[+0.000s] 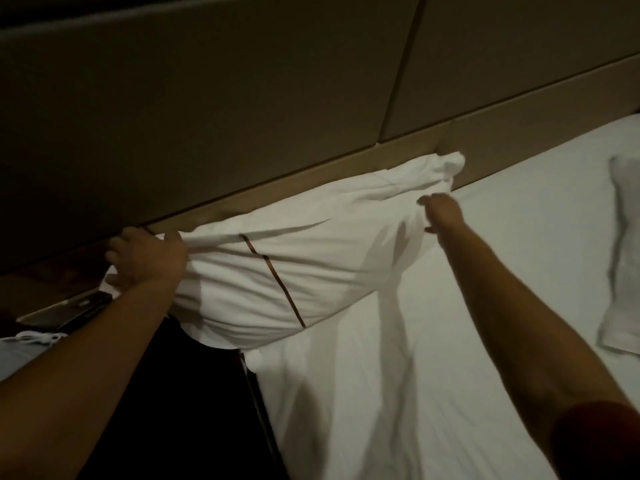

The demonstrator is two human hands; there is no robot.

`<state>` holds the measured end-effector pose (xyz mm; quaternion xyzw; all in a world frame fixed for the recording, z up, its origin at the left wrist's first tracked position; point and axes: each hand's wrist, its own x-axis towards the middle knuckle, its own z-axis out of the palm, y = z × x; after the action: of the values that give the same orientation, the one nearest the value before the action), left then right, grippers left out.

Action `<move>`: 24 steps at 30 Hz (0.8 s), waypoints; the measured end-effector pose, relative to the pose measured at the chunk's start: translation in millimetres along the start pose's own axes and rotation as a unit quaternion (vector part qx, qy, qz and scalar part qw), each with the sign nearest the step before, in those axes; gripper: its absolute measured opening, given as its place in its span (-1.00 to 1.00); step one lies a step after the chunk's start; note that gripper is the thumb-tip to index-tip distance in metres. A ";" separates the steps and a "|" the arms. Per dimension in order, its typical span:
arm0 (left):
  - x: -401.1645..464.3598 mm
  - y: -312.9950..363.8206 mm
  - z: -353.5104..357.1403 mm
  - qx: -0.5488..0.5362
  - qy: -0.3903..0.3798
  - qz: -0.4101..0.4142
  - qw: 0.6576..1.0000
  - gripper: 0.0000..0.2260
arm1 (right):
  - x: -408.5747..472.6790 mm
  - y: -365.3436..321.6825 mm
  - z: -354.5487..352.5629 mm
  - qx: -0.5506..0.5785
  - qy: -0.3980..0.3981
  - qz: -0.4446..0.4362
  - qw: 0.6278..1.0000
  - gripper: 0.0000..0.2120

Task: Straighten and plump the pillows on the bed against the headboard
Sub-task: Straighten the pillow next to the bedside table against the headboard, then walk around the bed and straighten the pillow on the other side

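Note:
A white pillow [311,258] with a thin brown stripe lies along the padded headboard [242,98], its left end hanging past the mattress edge. My left hand [145,258] is shut on the bunched fabric at that left end. My right hand [441,213] pinches the pillowcase near the right end, just below the twisted corner. A second white pillow [623,258] lies flat at the far right of the bed, apart from the headboard and partly cut off by the frame.
The white sheet [450,375] covers the mattress from centre to right. Left of the bed is a dark gap. A nightstand [69,310] with a dark flat object and a white cord sits at lower left.

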<state>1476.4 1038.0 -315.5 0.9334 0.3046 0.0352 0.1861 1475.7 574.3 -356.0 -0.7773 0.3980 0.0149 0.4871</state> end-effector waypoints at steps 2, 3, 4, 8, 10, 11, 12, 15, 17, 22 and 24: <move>-8.7 -6.7 -20.4 0.026 0.056 0.098 0.993 -0.52 | -44.6 6.5 -7.1 0.034 -0.020 0.013 0.999 -0.66; -14.3 -13.6 -30.0 0.039 0.070 0.151 0.985 -0.59 | -68.2 11.4 -11.6 0.050 -0.020 0.016 0.998 -0.65; -20.7 -21.5 -44.8 0.052 0.073 0.195 0.977 -0.65 | -97.9 15.0 -18.1 0.058 -0.017 0.017 0.998 -0.64; -35.0 -38.9 -76.1 0.085 0.037 0.253 0.963 -0.68 | -186.8 24.3 -18.4 -0.022 -0.020 0.004 1.000 -0.54; -50.8 -43.3 -94.7 0.104 0.007 0.295 0.950 -0.64 | -241.2 21.4 -17.4 -0.071 -0.008 -0.044 0.996 -0.46; -59.2 -46.4 -101.6 0.113 -0.009 0.329 0.938 -0.63 | -267.9 19.8 -16.3 -0.079 -0.002 -0.068 0.995 -0.44; -68.6 -49.7 -109.5 0.113 -0.024 0.365 0.924 -0.62 | -295.2 17.6 -16.3 -0.081 0.012 -0.089 0.993 -0.44; -103.0 -50.7 -135.2 0.058 -0.061 0.471 0.878 -0.60 | -374.3 14.0 -25.0 -0.087 0.062 -0.147 0.983 -0.45; -134.7 -45.4 -157.7 0.016 -0.060 0.537 0.841 -0.57 | -426.4 12.6 -38.8 -0.093 0.099 -0.176 0.975 -0.45; -272.6 -40.2 -229.1 -0.227 -0.082 0.625 0.743 -0.68 | -556.7 31.7 -106.9 -0.140 0.202 -0.210 0.946 -0.44; -338.6 -46.0 -256.0 -0.289 -0.093 0.651 0.696 -0.73 | -610.0 45.8 -144.8 -0.148 0.258 -0.206 0.932 -0.44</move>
<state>1130.1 958.7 -78.6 0.7974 -0.4230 0.1469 0.4045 977.4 821.9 -63.6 -0.8824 0.3346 -0.2283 0.2392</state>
